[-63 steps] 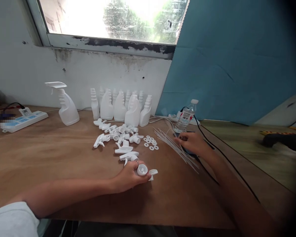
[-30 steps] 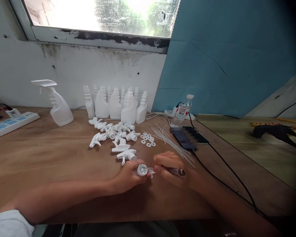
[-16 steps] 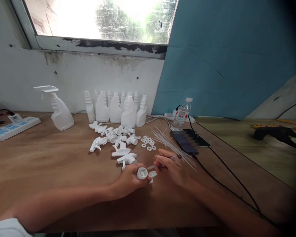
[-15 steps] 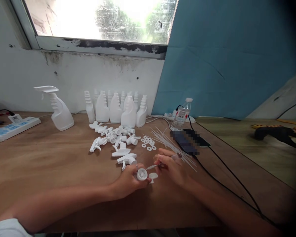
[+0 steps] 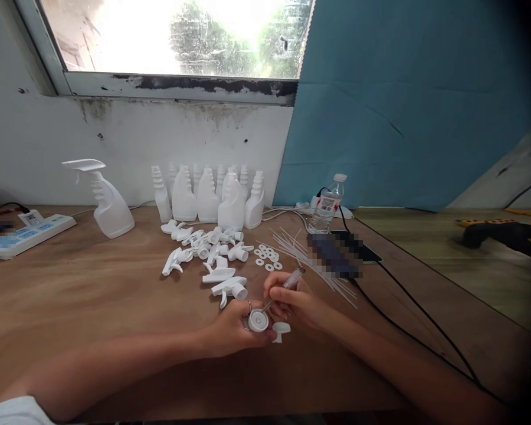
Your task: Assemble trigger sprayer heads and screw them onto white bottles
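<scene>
My left hand (image 5: 236,324) is closed around a white trigger sprayer head (image 5: 258,320), its round collar turned up toward me. Part of the sprayer's nozzle end pokes out to the right of my fingers. Between the fingers of my right hand (image 5: 292,298) is a small screwdriver (image 5: 294,278) with a clear handle, tilted, its thin metal tip at the collar's rim. Whether the tip touches the inside of the collar I cannot tell. Just beyond my left hand lie several loose white trigger sprayer heads (image 5: 219,275). Several flat white washers (image 5: 269,255) lie behind my right hand.
Thin white tubes (image 5: 310,260) spread to the right of the washers. White spray bottles (image 5: 230,203) stand by the wall, one with its sprayer fitted (image 5: 112,206) at left. A water bottle (image 5: 325,209), phones (image 5: 356,248), black cables and a power strip (image 5: 35,233) are also on the table.
The screwdriver has swung from nearly level to steeper, with its tip now at the collar's edge. My right hand has moved a little left, and the collar faces me more squarely.
</scene>
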A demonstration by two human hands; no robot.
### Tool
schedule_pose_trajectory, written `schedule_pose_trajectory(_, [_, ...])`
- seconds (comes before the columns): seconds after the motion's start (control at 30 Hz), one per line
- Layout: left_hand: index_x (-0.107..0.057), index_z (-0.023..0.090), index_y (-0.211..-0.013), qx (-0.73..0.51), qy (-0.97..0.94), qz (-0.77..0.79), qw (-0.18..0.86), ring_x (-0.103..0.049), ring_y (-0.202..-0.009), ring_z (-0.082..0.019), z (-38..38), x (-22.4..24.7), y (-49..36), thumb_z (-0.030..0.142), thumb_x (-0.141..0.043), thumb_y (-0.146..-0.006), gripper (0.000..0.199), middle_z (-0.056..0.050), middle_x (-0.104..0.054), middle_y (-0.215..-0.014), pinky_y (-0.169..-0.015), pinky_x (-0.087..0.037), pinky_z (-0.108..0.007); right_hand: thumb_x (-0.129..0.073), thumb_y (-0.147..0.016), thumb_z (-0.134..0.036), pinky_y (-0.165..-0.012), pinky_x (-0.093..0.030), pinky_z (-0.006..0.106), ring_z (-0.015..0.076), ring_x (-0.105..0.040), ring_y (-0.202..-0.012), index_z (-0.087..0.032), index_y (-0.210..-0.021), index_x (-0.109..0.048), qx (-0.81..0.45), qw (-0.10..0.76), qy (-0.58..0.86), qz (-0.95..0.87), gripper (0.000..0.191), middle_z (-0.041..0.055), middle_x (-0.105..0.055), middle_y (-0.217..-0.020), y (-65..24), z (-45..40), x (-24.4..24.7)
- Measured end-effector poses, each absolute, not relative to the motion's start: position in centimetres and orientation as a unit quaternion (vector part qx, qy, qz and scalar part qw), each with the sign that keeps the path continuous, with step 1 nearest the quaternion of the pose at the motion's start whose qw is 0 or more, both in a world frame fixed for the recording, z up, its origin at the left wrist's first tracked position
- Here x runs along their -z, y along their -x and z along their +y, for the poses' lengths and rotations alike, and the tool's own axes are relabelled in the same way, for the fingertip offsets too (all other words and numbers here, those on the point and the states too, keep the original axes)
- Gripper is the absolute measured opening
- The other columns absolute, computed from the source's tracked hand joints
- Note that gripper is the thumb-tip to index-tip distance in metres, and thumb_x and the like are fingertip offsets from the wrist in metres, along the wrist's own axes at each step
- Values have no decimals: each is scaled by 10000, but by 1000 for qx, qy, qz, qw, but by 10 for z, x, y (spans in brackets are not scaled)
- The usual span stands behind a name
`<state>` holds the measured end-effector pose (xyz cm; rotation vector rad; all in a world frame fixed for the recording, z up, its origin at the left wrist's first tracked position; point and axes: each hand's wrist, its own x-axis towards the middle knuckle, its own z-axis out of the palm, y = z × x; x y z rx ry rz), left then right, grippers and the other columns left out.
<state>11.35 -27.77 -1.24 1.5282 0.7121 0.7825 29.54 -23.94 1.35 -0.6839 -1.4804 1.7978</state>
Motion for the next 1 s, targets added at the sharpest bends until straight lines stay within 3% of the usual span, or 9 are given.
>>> schedule_pose_trajectory(0.13, [-566, 127, -754, -321, -637, 346, 610, -418, -559, -78, -277, 13, -114, 300, -710, -750, 225, 32, -492, -626, -535, -342, -216, -821, -665, -265, -531, -393, 185, 80, -525, -592, -126, -729, -651, -641, 294, 278, -652, 229, -6, -606, -673, -294, -244, -20])
schedule_pose_trajectory(0.43, [-570, 110, -786, -320, -634, 331, 621, -432, -605, -74, -274, 13, -115, 269, -716, -728, 223, 19, -523, -686, -541, -349, -196, -756, -749, -317, -538, -364, 237, 121, -505, -614, -172, -714, -595, -540, 300, 295, -729, 220, 14, -584, -684, -298, -249, -27])
schedule_pose_trajectory(0.57, [-566, 122, -802, -312, -632, 342, 621, -421, -534, -64, -275, 12, -115, 279, -701, -739, 216, 38, -503, -638, -471, -338, -184, -765, -721, -290, -529, -343, 269, 147, -499, -601, -189, -684, -588, -511, 306, 299, -746, 207, 22, -578, -666, -300, -246, -25])
schedule_pose_trajectory(0.83, [-587, 111, -846, -304, -637, 359, 610, -423, -499, -63, -275, 9, -116, 301, -690, -747, 238, 36, -512, -622, -445, -328, -188, -793, -701, -352, -492, -325, 213, 98, -479, -550, -161, -685, -566, -595, 294, 311, -680, 297, -16, -560, -618, -299, -241, -17])
schedule_pose_trajectory(1.0, [-539, 128, -761, -300, -633, 369, 610, -402, -490, -62, -277, 6, -116, 294, -681, -748, 218, 44, -471, -594, -446, -313, -194, -823, -659, -372, -504, -333, 209, 96, -482, -575, -161, -669, -528, -596, 301, 301, -681, 362, -17, -564, -641, -297, -238, -13])
